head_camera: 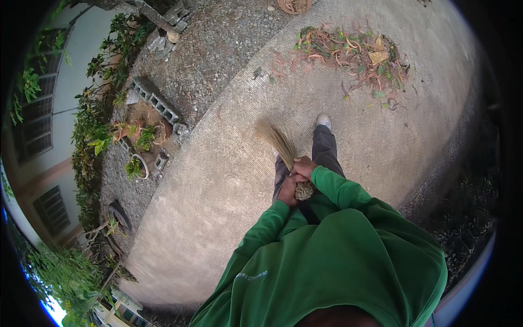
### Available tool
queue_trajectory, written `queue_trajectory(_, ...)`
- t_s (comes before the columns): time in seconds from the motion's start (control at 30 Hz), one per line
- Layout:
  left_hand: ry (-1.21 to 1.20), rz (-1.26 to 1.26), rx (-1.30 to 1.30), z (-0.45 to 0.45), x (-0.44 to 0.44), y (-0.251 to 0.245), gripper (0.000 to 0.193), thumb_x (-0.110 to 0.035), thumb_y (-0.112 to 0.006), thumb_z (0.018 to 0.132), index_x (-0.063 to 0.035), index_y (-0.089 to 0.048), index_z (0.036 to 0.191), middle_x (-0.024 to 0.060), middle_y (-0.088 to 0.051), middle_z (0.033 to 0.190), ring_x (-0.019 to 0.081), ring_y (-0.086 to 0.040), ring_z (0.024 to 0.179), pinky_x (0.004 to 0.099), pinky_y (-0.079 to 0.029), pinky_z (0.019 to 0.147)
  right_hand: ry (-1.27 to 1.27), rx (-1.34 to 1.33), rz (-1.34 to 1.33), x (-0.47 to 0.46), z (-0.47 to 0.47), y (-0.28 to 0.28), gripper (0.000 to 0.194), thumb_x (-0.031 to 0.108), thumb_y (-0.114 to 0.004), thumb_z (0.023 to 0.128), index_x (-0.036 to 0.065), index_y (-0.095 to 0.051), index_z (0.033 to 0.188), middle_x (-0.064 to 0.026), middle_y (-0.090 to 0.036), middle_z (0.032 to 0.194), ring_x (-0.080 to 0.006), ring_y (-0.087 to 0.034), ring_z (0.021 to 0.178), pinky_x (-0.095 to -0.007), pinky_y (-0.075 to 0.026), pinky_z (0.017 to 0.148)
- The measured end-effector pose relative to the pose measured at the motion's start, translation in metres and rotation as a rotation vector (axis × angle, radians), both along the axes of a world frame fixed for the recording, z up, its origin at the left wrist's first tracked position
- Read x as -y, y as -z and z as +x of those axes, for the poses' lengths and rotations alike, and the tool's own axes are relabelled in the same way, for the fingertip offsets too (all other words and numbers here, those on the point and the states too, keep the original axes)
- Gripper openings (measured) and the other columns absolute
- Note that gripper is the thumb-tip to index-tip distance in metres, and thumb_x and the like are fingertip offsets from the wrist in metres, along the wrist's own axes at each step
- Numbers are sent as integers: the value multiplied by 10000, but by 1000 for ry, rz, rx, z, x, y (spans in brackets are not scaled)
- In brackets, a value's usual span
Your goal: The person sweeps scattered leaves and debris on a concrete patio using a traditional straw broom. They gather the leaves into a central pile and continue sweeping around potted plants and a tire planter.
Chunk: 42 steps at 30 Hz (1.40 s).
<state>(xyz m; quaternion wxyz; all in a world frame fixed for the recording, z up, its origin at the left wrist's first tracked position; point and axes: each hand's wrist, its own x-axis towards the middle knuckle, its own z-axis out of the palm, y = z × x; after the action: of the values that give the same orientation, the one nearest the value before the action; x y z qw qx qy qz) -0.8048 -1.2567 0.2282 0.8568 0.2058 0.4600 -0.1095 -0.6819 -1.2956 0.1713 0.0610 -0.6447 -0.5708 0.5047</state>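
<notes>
A stick broom of thin, bundled ribs [282, 141] slants across the front of my legs, its bristle end spread and blurred near the pavement. My left hand [289, 190] grips it close to the butt, where the cut ends of the ribs show. Just further down the bundle, my right hand [304, 166] is closed around it, touching or nearly touching the left. Ahead on the concrete pavement [229, 196] lies a heap of dry curled leaves [339, 51] mixed with green ones. A yellowish flat scrap [378, 57] rests on the heap.
Gravel [220, 45] borders the pavement on the left. Hollow concrete blocks [157, 101], a white-rimmed potted plant [141, 165] and leafy shrubs [92, 163] stand there beside a building [67, 98]. A clay-coloured pot [295, 5] sits at the far edge. Dark plants [461, 220] line the right.
</notes>
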Motion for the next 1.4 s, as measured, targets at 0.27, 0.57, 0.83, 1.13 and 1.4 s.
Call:
queue_trajectory(0.27, 92, -155, 265, 62, -56, -90, 427, -31, -619, 685, -35, -488, 1091, 68, -588, 804, 176, -620, 642, 299, -541, 580, 1312, -391, -118, -5, 58, -140, 605, -40, -689, 645, -185, -427, 1171, -189, -623, 910, -227, -615, 817, -311, -508, 721)
queue_trajectory(0.57, -380, 328, -78, -34, -103, -100, 400, 20, -575, 679, -27, -495, 1068, 61, -584, 862, 176, -608, 701, 300, -512, 623, 830, -672, -191, -127, -50, -89, 878, 24, -709, 603, -116, -297, 1366, -234, -633, 1030, -228, -631, 836, -274, -494, 749)
queue_trajectory(0.83, -474, 104, -214, -35, -193, 29, 222, -163, -578, 738, -65, -584, 937, 83, -618, 779, 244, -613, 653, 380, -512, 534, 570, -544, -449, -248, -78, 63, 621, 330, -717, 626, 1, -599, 1139, -219, -564, 1190, -355, -541, 1110, -341, -442, 948)
queue_trajectory(1.13, -27, -252, 10, 259, -132, 47, 185, -95, -602, 730, -50, -597, 910, 79, -621, 748, 218, -620, 617, 369, -532, 550, 606, 34, -206, -100, 246, 56, 359, 335, -755, 641, 56, -722, 865, -160, -673, 935, -310, -653, 857, -352, -512, 767)
queue_trajectory(1.4, 226, -120, 205, 319, -153, -32, 512, 26, -596, 681, -15, -431, 1164, 79, -579, 887, 183, -623, 708, 328, -541, 592, 1576, -379, -66, -83, 281, -71, 602, 52, -725, 679, -148, -491, 1197, -177, -668, 905, -202, -647, 778, -279, -511, 718)
